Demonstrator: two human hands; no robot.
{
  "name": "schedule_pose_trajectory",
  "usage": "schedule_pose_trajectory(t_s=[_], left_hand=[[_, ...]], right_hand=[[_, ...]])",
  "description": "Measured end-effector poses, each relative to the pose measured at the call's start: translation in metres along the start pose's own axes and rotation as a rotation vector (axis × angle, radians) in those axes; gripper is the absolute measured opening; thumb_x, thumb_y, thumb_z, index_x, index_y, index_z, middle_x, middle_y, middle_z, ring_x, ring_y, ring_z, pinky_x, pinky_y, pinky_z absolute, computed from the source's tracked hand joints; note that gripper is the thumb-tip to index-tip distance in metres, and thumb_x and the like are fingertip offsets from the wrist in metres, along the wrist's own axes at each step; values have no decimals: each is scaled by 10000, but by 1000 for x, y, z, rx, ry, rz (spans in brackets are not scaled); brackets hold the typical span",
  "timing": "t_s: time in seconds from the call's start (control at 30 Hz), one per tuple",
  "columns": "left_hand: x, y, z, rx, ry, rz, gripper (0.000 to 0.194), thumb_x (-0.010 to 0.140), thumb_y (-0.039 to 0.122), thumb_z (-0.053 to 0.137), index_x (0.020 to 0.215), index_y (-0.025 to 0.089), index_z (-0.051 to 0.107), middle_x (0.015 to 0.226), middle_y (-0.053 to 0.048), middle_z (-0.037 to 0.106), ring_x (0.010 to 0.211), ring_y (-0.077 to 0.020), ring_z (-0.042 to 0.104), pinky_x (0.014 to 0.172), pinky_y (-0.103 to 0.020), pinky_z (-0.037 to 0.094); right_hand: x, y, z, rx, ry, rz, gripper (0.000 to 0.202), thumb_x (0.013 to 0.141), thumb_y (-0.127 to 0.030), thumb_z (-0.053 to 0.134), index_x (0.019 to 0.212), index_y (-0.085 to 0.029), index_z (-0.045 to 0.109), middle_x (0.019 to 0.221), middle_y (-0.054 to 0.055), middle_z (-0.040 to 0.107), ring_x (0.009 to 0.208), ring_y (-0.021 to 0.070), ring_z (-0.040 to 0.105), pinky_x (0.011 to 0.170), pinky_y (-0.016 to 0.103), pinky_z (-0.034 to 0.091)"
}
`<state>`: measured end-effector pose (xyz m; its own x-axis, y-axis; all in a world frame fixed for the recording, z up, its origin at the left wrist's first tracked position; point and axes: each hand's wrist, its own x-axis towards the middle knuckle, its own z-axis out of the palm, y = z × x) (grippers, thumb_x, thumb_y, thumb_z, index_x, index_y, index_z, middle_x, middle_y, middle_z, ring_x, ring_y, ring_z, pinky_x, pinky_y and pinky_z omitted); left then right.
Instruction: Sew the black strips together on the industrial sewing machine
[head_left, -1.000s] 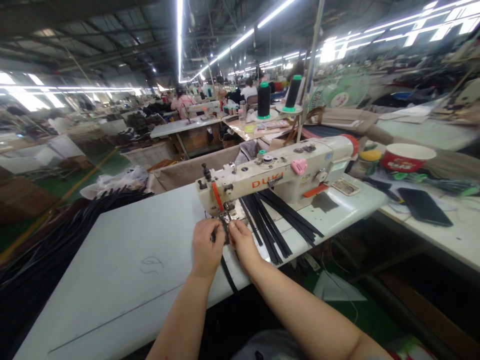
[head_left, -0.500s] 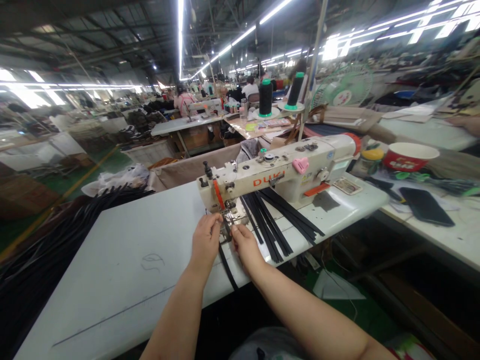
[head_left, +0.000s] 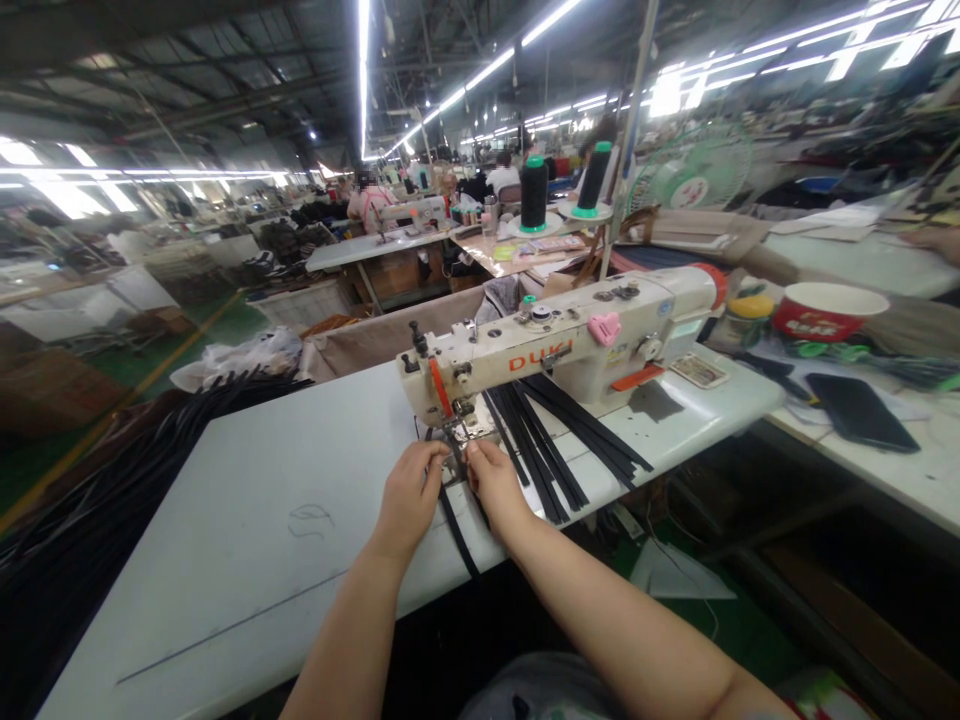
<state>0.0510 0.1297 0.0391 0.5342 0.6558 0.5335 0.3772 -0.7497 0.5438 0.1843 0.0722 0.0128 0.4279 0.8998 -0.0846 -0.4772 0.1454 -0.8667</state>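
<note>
Strap (head_left: 455, 530), narrow, black and flat, runs off the desk (head_left: 247, 540) edge; left hand (head_left: 409, 497) and right hand (head_left: 491, 478) pinch it.

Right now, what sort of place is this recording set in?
Most likely a garment or sewing factory floor. An industrial sewing machine stands on a white worktable, both hands guide a black strip under its needle, and rows of similar workstations run back under long strip lights.
</note>
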Motion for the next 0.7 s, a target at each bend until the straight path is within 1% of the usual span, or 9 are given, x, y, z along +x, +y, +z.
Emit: schedule_pose_trajectory(t_s=[0.1,0.2,0.33,0.47,0.6,0.7], left_hand=[[-1,7,-1,-40,24,-56,154,974,261,516,1025,205,650,995,-54,700,937,-194,665,875,-327,535],[-2,11,-3,-83,45,-93,150,953,276,543,1015,207,662,985,-50,710,932,-195,671,877,-330,541],[-2,10,-4,-135,80,-157,160,935,304,573,1013,206,672,991,-54,725,934,-200,679,894,-342,546],[-2,9,-3,-185,108,-205,178,923,333,600,1011,202,681,1016,-65,734,941,-203,688,916,-356,552],[0,8,-1,-261,134,-250,238,925,345,619,1098,190,669,1067,-81,726,978,-200,696,945,-363,555],[3,6,1,-330,152,-283,302,932,353,626,1184,186,626,1075,-88,718,1018,-198,696,987,-376,549]], right_hand=[[1,-2,3,-49,18,-41,376,852,-556,679,691,-232,573,481,-98,375,472,112,270,484,272,174],[1,-5,5,-75,10,-63,377,856,-554,673,688,-230,578,489,-92,385,481,115,291,488,270,193],[2,-6,7,-73,-1,-86,395,854,-575,674,687,-235,560,512,-86,386,499,118,306,489,265,211],[1,-6,8,-42,-16,-98,432,837,-626,681,693,-243,545,520,-92,343,501,116,265,482,262,203],[2,-6,10,3,-37,-108,462,810,-659,703,695,-247,529,533,-93,338,502,113,247,474,259,196],[3,-6,12,45,-58,-114,475,792,-667,725,704,-243,528,546,-93,341,506,109,245,471,255,192]])
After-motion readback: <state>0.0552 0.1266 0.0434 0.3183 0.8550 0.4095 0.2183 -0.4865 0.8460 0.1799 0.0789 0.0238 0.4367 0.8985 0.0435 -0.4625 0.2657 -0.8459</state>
